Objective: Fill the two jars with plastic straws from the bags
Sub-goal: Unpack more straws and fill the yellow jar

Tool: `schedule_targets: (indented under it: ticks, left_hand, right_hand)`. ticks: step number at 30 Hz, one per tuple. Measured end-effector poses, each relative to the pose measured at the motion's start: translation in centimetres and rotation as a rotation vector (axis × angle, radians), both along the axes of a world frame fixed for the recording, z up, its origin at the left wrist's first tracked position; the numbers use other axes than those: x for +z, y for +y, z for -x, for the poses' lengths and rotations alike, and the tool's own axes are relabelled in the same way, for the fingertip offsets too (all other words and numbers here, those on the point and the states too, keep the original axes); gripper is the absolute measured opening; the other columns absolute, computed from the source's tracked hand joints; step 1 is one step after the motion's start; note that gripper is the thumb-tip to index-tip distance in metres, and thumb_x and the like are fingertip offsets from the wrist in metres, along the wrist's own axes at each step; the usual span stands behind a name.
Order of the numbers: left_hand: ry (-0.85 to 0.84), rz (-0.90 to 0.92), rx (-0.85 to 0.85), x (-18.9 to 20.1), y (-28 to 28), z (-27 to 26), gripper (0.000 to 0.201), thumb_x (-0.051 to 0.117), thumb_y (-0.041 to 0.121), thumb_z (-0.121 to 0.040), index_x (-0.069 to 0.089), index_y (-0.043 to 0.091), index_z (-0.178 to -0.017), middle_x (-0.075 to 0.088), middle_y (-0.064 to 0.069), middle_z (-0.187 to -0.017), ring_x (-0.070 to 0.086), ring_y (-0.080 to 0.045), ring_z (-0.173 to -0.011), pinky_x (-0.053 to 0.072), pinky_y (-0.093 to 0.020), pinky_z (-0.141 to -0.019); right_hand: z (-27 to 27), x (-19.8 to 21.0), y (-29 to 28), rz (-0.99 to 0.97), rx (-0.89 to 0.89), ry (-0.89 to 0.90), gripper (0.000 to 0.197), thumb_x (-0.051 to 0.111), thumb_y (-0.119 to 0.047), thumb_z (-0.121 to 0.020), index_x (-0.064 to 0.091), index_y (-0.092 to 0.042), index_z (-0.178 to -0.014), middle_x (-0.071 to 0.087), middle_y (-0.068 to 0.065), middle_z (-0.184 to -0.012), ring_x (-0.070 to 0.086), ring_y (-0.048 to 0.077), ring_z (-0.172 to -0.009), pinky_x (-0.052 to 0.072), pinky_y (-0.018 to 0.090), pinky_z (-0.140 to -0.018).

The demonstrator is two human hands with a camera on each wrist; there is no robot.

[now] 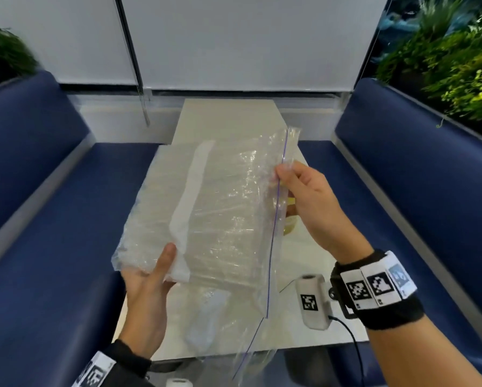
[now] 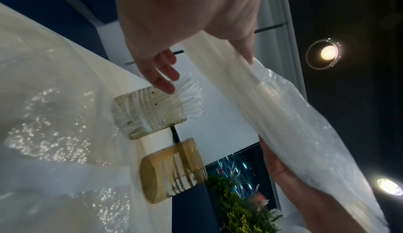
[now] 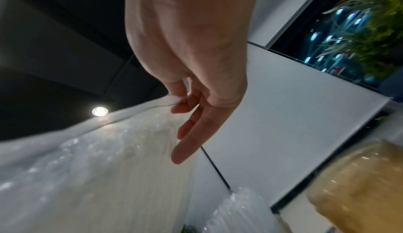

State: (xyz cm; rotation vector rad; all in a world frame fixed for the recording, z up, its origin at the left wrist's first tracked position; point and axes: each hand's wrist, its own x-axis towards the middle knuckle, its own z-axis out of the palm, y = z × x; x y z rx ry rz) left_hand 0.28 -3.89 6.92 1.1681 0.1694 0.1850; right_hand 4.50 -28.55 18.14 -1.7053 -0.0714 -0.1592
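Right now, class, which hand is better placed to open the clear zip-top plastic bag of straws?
The right hand: it already pinches the clear zip-top plastic bag at its purple zip line, while the left hand supports the bag's bottom.

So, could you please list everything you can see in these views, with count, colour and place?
zip bag of straws: one, clear with a purple seal line, held up over the table
second bag: one, clear, lying on the table under the held bag
jars: two, yellowish clear; one has straws in it, the other stands beside it
table: one, white, between the benches
tagged device: one, white, cabled, on the table near the right wrist
benches: blue, on both sides of the table
plants: green, behind the right bench
left hand: grips the bag's lower corner
right hand: pinches the bag's seal edge
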Motion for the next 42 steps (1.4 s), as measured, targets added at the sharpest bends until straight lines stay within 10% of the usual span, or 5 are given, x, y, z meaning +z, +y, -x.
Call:
schedule_targets:
  ticks: [4,13,20,35,42]
  left_hand:
    - [0.076,-0.173,0.34,0.8,1.0,-0.3,0.11,0.084,0.054,-0.069,0.018,0.027,-0.153,0.04,0.009,-0.145,0.043,-0.011,-0.135,0.034,-0.04,-0.115]
    - [-0.804,-1.024,0.304,14.0,0.1,-1.3,0.009,0.07,0.013,-0.093,0.066,0.005,-0.091,0.066,0.0,-0.077,0.06,-0.017,-0.06,0.048,-0.04,-0.055]
    - [-0.416,-1.205,0.109,15.5,-3.7,-1.9,0.045,0.057,0.057,-0.091,0.063,0.024,-0.062,0.059,0.008,-0.053,0.056,-0.013,-0.053,0.045,-0.03,-0.052]
    - [-0.241,-1.374,0.045,14.6,-2.6,-2.3,0.033,0.054,0.033,-0.096,0.061,0.017,-0.067,0.059,0.0,-0.059,0.055,-0.018,-0.058,0.039,-0.029,-0.049]
    - [-0.33,-1.215,-0.118,13.8,-1.9,-2.3,0.037,0.043,0.037,-0.104,0.05,0.018,-0.073,0.051,0.001,-0.058,0.046,-0.018,-0.054,0.036,-0.032,-0.051]
  right_hand:
    - [0.5,2.7,1.1,0.012,0.06,-0.149,0.029,0.048,-0.024,-0.106,0.063,-0.009,-0.086,0.061,-0.001,-0.081,0.062,0.008,-0.071,0.057,0.03,-0.054]
    - [0.0,3.3,4.3,0.186,0.076,-0.264,0.025,0.07,-0.03,-0.094,0.064,-0.015,-0.075,0.074,0.006,-0.08,0.062,0.045,-0.062,0.054,0.062,-0.056]
    - [1.0,0.7,6.4,0.206,0.073,-0.309,0.021,0.062,-0.024,-0.097,0.068,-0.005,-0.092,0.069,0.007,-0.075,0.06,0.022,-0.048,0.055,0.045,-0.048]
    - [2.5,0.3,7.5,0.073,0.208,-0.027,0.015,0.058,-0.014,-0.099,0.071,-0.007,-0.097,0.069,0.025,-0.088,0.069,0.039,-0.088,0.062,0.038,-0.059]
    - [2.8,0.1,7.0,-0.059,0.31,0.038,0.019,0.058,-0.019,-0.101,0.063,-0.011,-0.084,0.065,-0.004,-0.081,0.064,0.004,-0.08,0.058,0.028,-0.059]
